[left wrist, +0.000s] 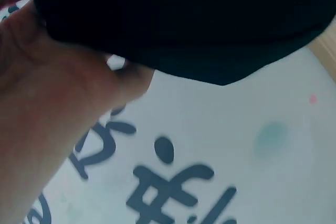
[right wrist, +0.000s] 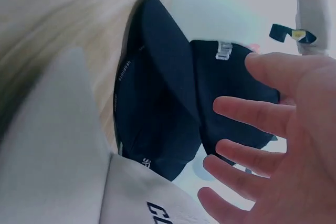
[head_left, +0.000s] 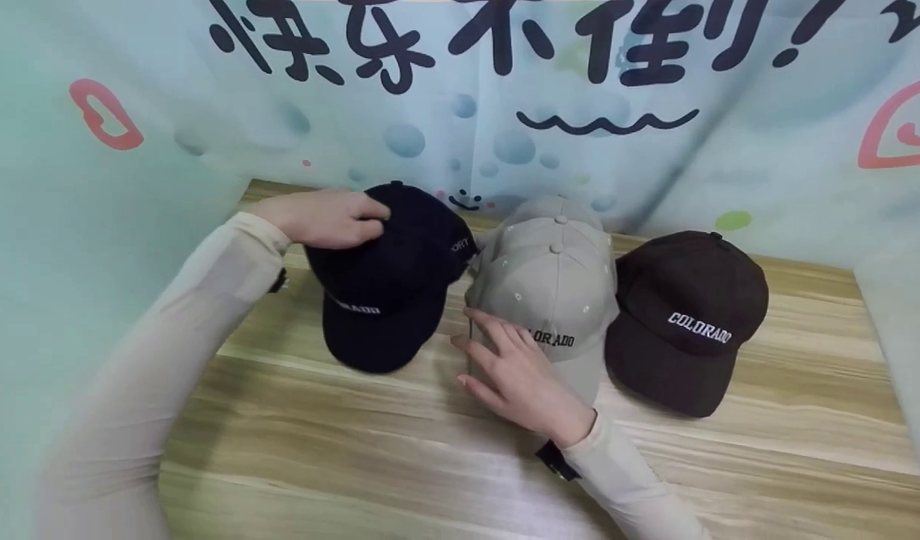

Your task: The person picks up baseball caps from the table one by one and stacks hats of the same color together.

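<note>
At the left of the head view, my left hand [head_left: 328,219] grips a dark navy baseball cap [head_left: 400,255] at the side of its crown, with fingers curled on top. The cap is tilted, its brim toward me; in the right wrist view its underside shows. In the left wrist view the cap [left wrist: 184,14] covers most of the fingers. My right hand [head_left: 516,371] is held with spread fingers in front of two nested grey caps [head_left: 542,277], hiding part of their lettering. Its palm and fingers [right wrist: 252,111] hold nothing in the right wrist view.
A dark brown cap [head_left: 688,315] lettered COLORADO sits right of the grey caps, against them. All stand toward the back of a wood-grain table [head_left: 400,457]. A printed cloth [head_left: 430,135] hangs behind, with pale side walls at left and right.
</note>
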`<state>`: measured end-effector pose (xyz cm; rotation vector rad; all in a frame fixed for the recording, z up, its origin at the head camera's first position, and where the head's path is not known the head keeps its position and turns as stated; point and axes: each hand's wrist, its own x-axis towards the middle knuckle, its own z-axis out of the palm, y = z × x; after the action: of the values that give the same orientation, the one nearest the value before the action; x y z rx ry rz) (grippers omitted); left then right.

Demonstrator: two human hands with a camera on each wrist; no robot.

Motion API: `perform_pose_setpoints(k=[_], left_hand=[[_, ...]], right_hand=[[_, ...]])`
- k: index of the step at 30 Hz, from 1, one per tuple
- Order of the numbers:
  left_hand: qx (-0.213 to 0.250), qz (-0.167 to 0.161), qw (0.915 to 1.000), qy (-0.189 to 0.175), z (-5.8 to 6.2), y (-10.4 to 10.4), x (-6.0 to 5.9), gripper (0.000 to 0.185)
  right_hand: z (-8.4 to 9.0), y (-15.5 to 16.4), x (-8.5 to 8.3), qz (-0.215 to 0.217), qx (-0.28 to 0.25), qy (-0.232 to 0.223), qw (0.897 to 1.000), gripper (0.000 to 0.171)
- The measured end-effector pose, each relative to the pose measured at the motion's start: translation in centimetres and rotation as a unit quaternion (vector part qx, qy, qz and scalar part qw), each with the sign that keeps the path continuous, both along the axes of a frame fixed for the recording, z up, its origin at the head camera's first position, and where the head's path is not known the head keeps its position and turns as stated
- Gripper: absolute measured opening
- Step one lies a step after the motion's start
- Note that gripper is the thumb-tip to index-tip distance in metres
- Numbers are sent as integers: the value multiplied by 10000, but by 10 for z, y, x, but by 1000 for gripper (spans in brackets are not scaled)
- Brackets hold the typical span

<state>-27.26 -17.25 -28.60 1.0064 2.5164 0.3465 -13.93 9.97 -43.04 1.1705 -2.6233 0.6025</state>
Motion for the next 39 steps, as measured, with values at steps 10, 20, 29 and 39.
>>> perform_pose_setpoints(k=[10,20,29,39], left_hand=[[1,487,9988,8,-38,23,-41,20],[-167,2019,9727,1130,-81,39,-26,28],[-882,1514,9820,712,-87,37,12,89],[-1219,1490,9764,979,-98,33,13,97]], right_hand=[[-4,4,6,-52,-170,-180,9997,36],[-2,9,11,-11,-271,-338,9991,34],[4,38,12,-263,-349,-141,9989,35],[5,75,11,-532,-591,121,9968,32]])
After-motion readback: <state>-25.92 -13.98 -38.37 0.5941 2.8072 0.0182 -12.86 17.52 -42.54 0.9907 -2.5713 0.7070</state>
